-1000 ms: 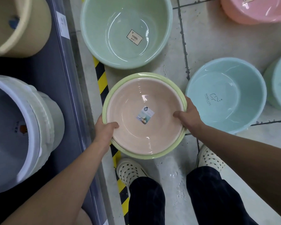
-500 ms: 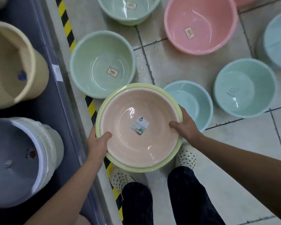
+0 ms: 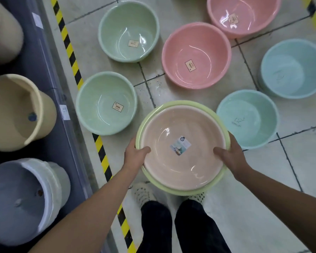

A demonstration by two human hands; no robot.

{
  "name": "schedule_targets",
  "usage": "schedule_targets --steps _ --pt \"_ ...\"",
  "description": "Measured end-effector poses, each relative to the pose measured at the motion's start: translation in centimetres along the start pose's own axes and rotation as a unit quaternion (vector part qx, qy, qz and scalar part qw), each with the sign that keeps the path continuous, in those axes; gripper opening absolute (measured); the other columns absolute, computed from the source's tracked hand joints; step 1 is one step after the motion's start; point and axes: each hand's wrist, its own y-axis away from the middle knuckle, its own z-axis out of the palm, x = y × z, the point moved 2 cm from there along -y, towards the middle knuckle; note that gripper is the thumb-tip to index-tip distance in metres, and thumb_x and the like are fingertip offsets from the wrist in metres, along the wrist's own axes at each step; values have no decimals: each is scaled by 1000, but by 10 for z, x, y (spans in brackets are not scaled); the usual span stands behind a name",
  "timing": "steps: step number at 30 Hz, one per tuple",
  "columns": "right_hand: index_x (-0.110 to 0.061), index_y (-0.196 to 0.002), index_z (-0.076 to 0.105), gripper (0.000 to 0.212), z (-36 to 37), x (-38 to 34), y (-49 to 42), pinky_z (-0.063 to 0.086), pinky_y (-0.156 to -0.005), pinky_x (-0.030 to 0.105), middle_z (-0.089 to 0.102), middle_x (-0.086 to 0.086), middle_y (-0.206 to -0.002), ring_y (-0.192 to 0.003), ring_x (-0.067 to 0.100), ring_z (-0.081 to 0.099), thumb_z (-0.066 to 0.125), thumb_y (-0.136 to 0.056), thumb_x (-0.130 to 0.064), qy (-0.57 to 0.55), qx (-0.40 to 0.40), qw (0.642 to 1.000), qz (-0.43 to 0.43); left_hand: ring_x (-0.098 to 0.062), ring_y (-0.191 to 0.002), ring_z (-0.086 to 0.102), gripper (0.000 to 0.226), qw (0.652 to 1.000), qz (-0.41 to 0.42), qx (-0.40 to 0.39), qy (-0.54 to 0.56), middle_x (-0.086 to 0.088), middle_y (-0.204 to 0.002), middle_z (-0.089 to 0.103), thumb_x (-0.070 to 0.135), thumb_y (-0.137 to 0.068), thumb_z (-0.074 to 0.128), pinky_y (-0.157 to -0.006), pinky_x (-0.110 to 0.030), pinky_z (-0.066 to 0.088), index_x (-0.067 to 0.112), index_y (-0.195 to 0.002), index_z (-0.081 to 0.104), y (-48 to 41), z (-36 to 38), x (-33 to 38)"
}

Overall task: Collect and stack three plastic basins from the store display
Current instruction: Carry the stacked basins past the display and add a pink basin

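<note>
We see the peach basin point(image 3: 182, 128) nested in the yellow-green basin point(image 3: 160, 186), low centre. The left hand point(image 3: 135, 154) at 9 o'clock and the right hand point(image 3: 231, 156) at 3 o'clock grip the rims with thumbs inside. The other fingers are hidden underneath.

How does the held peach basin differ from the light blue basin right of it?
The left hand and right hand hold the peach basin, nested in a yellow-green basin; the blue basin stands alone on the floor. Peach has a sticker, blue a faint mark. Both are empty.
</note>
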Motion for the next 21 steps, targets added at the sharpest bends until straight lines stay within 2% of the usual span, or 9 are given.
schedule_targets --steps 3,5,9,12,16,21 --pt "-32 -145 44 76 -5 19 -22 52 -96 45 62 -1 -121 -111 27 60 70 -78 -10 -22 10 1000 18 -26 -99 68 63 1000 4 -12 -8 -4 -110 71 4 -70 68 -83 -41 59 27 -128 62 -25 23 -4" --pt "-34 -144 44 76 -3 33 -37 52 -97 48 62 -2 -119 -110 27 61 70 -77 -8 -27 11 999 28 -27 -101 67 68 1000 -9 -12 -1 -5 -112 70 4 -66 68 -82 -43 60 28 -130 61 -43 36 -14" --pt "-36 -141 45 75 8 61 -68 52 -98 49 62 -4 -118 -110 25 60 69 -77 -6 -28 17 999 30 -28 -97 65 60 999 -26 -19 10 -4 -107 68 -7 -73 64 -62 -30 53 21 -125 59 -77 57 -38" --pt "-34 -140 47 75 19 81 -87 52 -98 49 63 -3 -119 -110 24 61 69 -74 -6 -29 20 999 34 -27 -94 66 60 999 -26 -31 -13 -4 -105 69 -6 -71 64 -56 -28 52 23 -123 62 -101 65 -55" --pt "-36 -143 46 83 32 103 -103 54 -96 48 66 -3 -119 -109 24 63 68 -66 -16 -40 19 998 44 -27 -94 65 60 999 -28 -35 -31 -2 -104 69 -6 -70 63 -57 -29 51 28 -119 64 -124 71 -71" --pt "-35 -149 39 84 47 129 -117 56 -91 46 64 1 -120 -107 25 63 70 -75 -8 -67 29 995 63 -24 -93 65 67 998 -28 -40 -35 -1 -108 69 -6 -70 61 -59 -29 52 28 -128 62 -143 81 -84"
